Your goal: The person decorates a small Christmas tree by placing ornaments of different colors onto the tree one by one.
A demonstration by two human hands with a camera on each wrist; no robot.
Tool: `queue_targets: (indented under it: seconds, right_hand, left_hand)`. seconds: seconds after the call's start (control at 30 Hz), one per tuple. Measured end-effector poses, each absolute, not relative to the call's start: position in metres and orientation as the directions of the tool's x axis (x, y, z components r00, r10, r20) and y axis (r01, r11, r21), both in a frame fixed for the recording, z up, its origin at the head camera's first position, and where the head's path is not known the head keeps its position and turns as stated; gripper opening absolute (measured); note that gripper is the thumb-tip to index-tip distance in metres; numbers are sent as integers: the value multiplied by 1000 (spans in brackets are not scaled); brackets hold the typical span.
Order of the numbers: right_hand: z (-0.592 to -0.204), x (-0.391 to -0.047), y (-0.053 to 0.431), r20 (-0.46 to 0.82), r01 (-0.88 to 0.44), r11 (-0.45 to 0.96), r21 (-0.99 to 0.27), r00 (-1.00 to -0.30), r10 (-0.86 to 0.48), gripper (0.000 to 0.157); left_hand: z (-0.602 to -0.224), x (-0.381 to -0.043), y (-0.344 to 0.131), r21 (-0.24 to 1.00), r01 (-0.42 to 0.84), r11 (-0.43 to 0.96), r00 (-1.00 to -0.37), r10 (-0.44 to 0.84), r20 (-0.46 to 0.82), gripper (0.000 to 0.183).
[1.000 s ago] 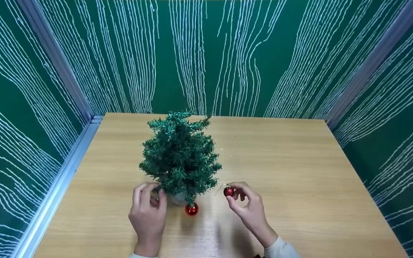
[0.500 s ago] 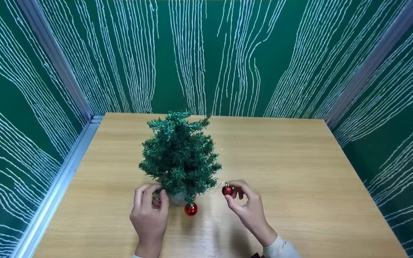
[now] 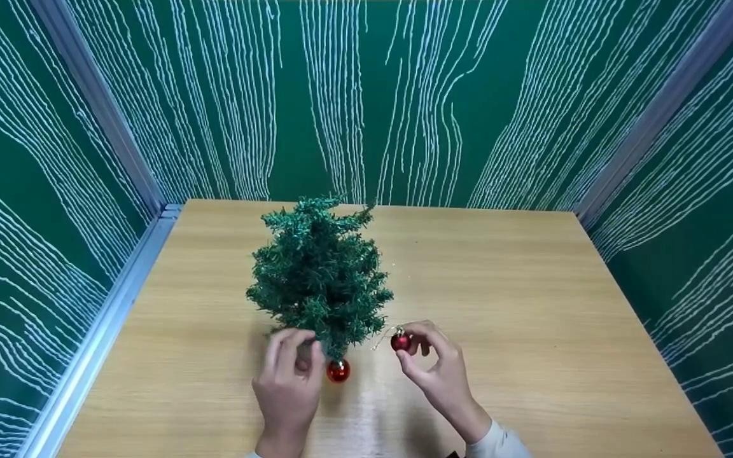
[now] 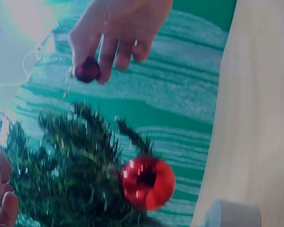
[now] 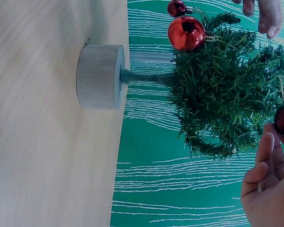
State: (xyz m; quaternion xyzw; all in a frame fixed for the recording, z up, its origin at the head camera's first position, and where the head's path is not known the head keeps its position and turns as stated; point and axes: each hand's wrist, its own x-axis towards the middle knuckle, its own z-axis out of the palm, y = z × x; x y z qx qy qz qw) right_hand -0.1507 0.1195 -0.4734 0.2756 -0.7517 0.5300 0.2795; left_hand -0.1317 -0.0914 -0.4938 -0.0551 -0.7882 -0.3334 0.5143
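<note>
A small green Christmas tree (image 3: 319, 273) stands upright on a round pale base (image 5: 100, 78). My right hand (image 3: 439, 372) pinches a small dark red bauble (image 3: 400, 341) between thumb and fingertips, to the right of the tree. A thin gold string loop dangles from it. A larger shiny red bauble (image 5: 186, 34) hangs from a low front branch. Beside it in the right wrist view hangs another small dark red bauble (image 5: 176, 8). My left hand (image 3: 289, 385), fingers loosely bent, is at the tree's lower front left. No object shows in its grasp.
The tree stands left of centre on a wooden table (image 3: 519, 280). Green walls (image 3: 404, 95) with white wavy lines enclose its back and sides. A metal rail (image 3: 102, 343) runs along the left edge.
My left hand has come away from the tree's lower left side and shifted right, nearer the larger red bauble. My right hand, still pinching its bauble, has moved slightly left.
</note>
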Motion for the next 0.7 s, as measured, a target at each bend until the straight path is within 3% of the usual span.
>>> queue_targets:
  seconds: [0.43, 0.7]
  right_hand:
    - [-480, -149, 116, 756, -760, 251, -600, -641, -133, 36]
    - [-484, -147, 113, 757, -766, 231, -600, -637, -144, 39]
  left_hand:
    - [-492, -132, -61, 294, 651, 700, -376, -39, 926, 10]
    - [-498, -130, -55, 291, 696, 656, -409, 30, 912, 19]
